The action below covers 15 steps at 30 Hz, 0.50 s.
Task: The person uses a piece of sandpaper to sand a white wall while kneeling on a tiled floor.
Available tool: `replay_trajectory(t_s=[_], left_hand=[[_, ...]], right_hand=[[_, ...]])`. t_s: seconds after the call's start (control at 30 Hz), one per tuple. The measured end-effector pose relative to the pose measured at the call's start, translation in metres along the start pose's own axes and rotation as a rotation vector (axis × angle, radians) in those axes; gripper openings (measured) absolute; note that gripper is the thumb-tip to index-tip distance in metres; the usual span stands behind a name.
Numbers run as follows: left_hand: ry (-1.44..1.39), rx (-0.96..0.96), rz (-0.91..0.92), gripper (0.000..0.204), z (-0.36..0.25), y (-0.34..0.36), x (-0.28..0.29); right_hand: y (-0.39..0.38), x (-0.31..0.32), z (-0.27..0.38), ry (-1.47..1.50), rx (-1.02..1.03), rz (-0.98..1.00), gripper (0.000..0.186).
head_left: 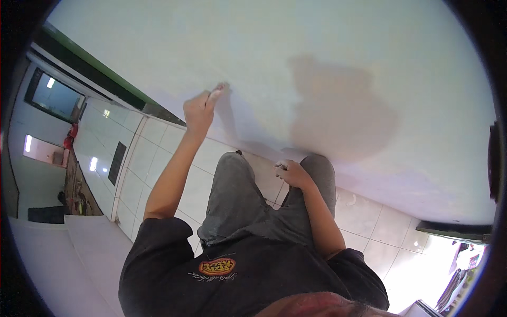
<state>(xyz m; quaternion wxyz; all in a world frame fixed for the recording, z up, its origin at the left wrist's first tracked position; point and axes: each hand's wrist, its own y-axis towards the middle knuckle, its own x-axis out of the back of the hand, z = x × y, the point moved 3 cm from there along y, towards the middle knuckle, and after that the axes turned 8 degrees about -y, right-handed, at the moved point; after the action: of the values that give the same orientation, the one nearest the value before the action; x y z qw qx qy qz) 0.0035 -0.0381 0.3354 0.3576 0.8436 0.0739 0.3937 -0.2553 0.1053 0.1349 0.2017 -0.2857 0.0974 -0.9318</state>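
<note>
Wall [317,63], pale with a tan patch right of centre, meets our left hand [200,108], fingers bunched on something small pressed against it; our right hand [293,173], curled, rests on the knee.

Premises are presenting as the interior of a building with finishing work under way on one room. A large pale wall [296,47] is showing uneven patches [343,116] of differing tone. Glossy light floor tiles [158,153] are reflecting ceiling lamps. A dark window [55,98] is sitting at the left, and goods are lying stacked beside a doorway [465,274].
</note>
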Motion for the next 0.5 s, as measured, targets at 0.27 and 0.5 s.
replay_trajectory(t_s=[0.27,0.5], left_hand=[[0.067,0.008,0.172,0.048,0.017,-0.029,-0.022],[-0.079,0.045,-0.001,0.053,-0.029,0.019,0.004]], right_hand=[[0.002,-0.004,0.000,0.054,-0.007,-0.032,0.039],[0.001,0.003,-0.002,0.052,-0.025,-0.038,0.043]])
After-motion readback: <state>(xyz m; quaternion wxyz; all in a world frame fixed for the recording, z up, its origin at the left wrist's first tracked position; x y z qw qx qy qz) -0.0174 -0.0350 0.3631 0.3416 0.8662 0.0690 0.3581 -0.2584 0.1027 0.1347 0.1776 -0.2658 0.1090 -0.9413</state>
